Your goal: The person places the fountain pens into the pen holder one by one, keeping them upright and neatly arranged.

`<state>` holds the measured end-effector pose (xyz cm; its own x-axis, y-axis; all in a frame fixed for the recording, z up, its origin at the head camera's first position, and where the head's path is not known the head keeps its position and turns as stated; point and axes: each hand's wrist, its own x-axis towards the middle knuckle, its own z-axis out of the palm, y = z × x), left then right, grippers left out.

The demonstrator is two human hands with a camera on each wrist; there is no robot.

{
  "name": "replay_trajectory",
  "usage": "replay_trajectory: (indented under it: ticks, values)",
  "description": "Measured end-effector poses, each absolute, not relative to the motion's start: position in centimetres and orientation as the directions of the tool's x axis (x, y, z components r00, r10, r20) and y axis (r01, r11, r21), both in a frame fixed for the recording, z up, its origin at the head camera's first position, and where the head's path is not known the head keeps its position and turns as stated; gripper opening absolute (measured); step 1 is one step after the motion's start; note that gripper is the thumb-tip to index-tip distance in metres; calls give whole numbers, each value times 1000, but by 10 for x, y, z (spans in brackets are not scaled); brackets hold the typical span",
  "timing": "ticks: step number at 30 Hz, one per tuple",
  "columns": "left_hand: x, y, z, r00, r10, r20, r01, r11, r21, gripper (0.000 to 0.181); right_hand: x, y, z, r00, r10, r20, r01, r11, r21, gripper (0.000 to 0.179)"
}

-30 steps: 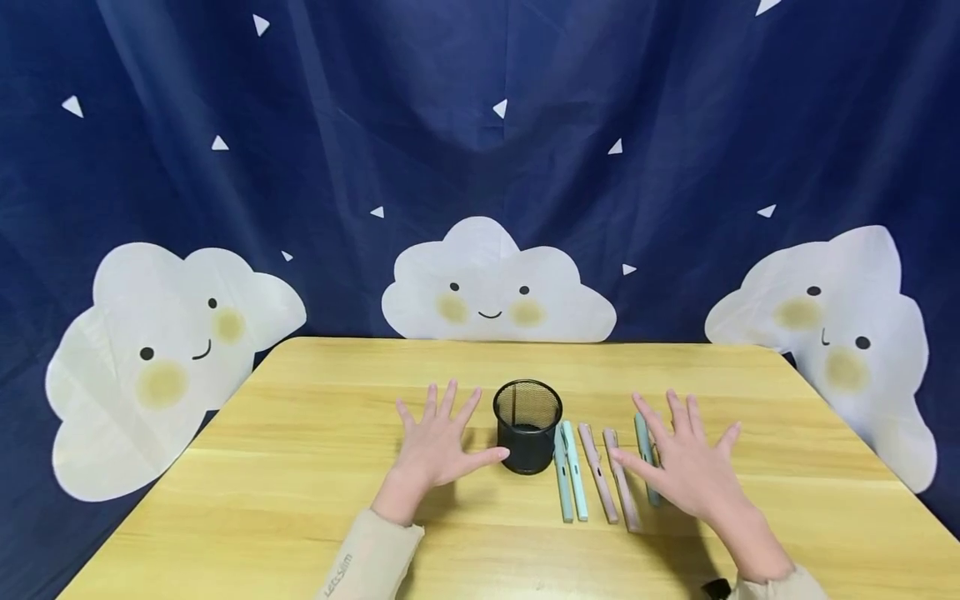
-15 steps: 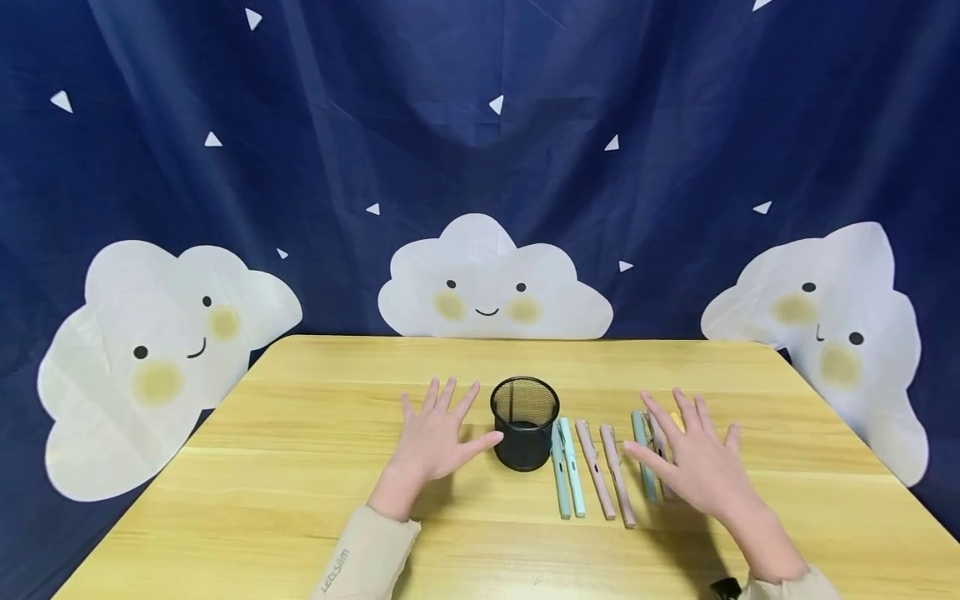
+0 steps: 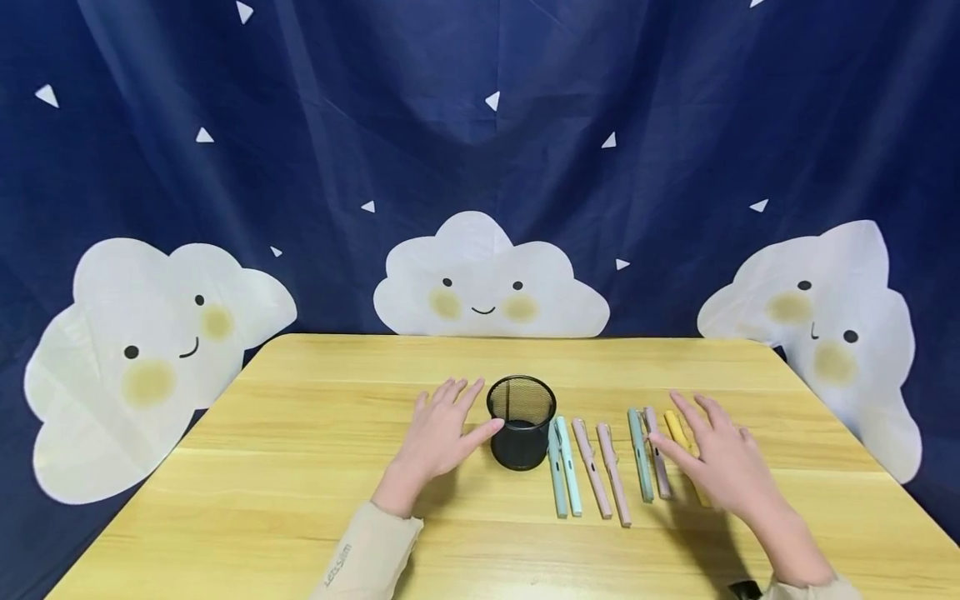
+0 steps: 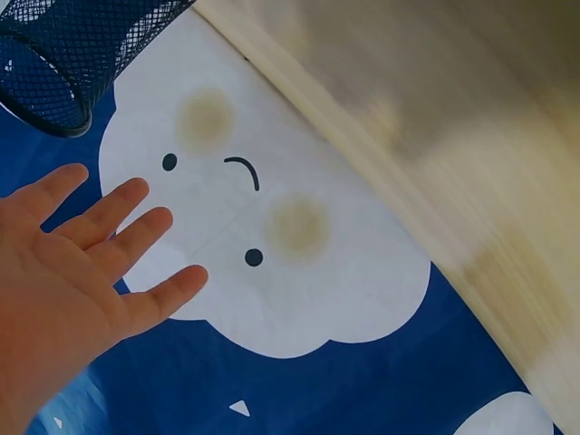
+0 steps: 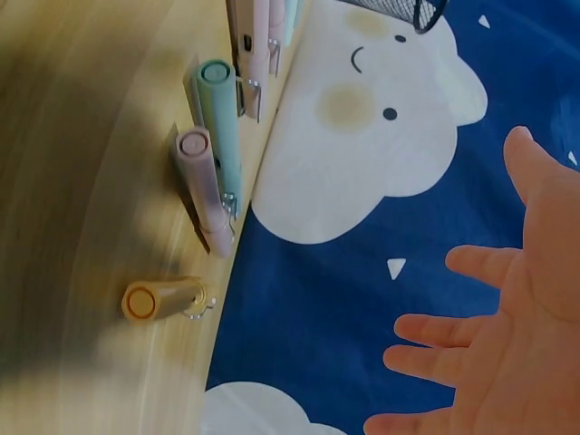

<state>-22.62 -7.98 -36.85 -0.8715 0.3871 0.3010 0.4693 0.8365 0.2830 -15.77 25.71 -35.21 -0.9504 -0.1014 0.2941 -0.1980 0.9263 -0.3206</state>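
Note:
A black mesh pen cup (image 3: 521,442) stands upright on the table, and in the head view no pen shows inside it. Close by on its left, my left hand (image 3: 438,433) hovers with fingers spread; its thumb overlaps the cup's edge in that view, and touching cannot be told. To the cup's right lie a teal pen (image 3: 557,475), a light aqua pen (image 3: 568,467) and two pale purple pens (image 3: 592,471). Farther right are a green pen (image 3: 640,457), another purple pen (image 5: 205,186) and a yellow pen (image 5: 163,298). My right hand (image 3: 727,467) hangs over the yellow pen, holding nothing.
The pens and cup share a light wooden table (image 3: 300,467). Behind its far edge hangs a dark blue curtain (image 3: 420,100) with white clouds and small triangles. A black item (image 3: 745,590) shows at the right sleeve.
My right hand has shifted right, uncovering the purple and yellow pens. The fingers of my left hand have drawn closer together. The pens and cup stay put; the view has shifted slightly.

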Motion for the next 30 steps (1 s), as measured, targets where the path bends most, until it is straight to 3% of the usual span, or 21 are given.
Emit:
replay_trajectory:
  ticks: [10,30]
  values:
    - [-228,-75,-370,-833,399,384,530,773,348,62,-158,271,-351,-950,-71,305,-189,906,-378,64]
    - [-242,-67,-377,-840,396,372,542,573,615,50,-158,295,-350,-968,-64,244,-167,888,-428,62]
